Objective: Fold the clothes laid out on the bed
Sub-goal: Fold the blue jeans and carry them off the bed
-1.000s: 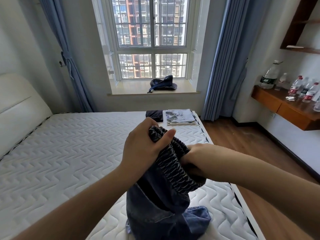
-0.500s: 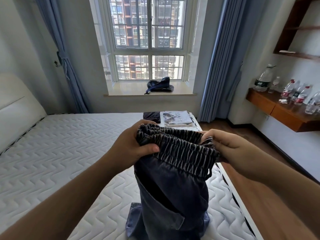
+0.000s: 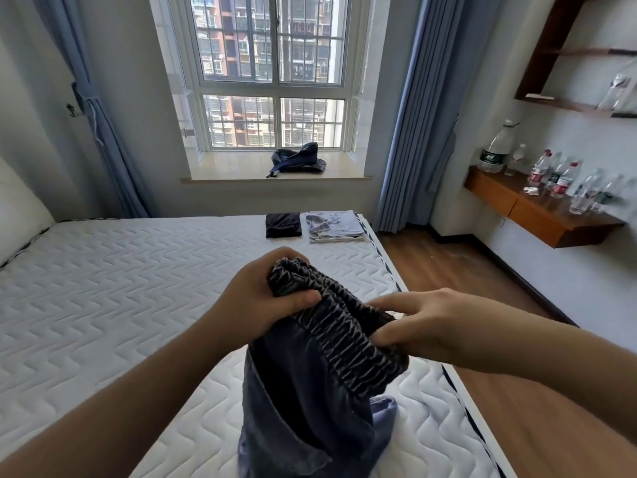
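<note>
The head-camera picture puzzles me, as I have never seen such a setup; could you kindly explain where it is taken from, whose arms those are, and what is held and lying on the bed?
There is no machine here. A person wears one wide-angle camera on the head, looking forward and down, so the two arms reaching in from the bottom are the wearer's own. The left hand and the right hand each grip the gathered elastic waistband of a pair of dark denim trousers, lifted so the legs hang down onto the white quilted mattress. At the far end of the bed lie two garments already folded: a dark one and, beside it, a light blue one. Beyond, a dark bag rests on the windowsill, and water bottles stand on a wooden wall shelf to the right.
</note>
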Demonstrator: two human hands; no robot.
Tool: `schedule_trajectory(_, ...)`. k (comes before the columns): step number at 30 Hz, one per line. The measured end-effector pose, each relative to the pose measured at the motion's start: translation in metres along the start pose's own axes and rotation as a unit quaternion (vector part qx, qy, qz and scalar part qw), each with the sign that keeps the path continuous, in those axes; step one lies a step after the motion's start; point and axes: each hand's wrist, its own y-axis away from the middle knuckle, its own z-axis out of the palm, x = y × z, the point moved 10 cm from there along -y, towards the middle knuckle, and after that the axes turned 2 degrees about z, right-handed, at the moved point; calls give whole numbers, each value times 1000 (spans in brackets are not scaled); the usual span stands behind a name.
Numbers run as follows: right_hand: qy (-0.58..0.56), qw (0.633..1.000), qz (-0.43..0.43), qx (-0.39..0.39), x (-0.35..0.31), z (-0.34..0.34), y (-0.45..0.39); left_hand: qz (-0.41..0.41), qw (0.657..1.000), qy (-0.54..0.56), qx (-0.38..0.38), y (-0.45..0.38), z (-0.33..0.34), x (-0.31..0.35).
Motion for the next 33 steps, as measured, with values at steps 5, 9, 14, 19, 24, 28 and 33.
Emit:
schedule_trajectory(5, 68, 998, 5, 6, 12, -5, 5, 19, 999, -9, -36, 0, -3, -2)
schedule_trajectory(9, 43, 998, 38, -4, 26, 5, 7, 57, 996, -16, -73, 0, 8, 3)
schedule_trajectory(14, -117, 983, 114, -81, 43, 38, 10, 50, 999, -12, 8, 1, 13, -3)
schedule_trajectory(19, -92, 983, 155, -7, 46, 47, 7, 68, 997, -20, 42, -1, 17, -3)
schedule_trajectory(24, -111, 981, 142, 73, 54, 36, 13, 29, 998, -24, -50, -3, 35, -17)
schedule_trajectory(28, -123, 970, 171, 119, 76, 25, 29, 63, 981, -24, -183, 2, 58, -15)
schedule_trajectory(33, -93, 962, 182, 181, 104, 3, 49, 60, 971, -4, -233, -6, 80, -10)
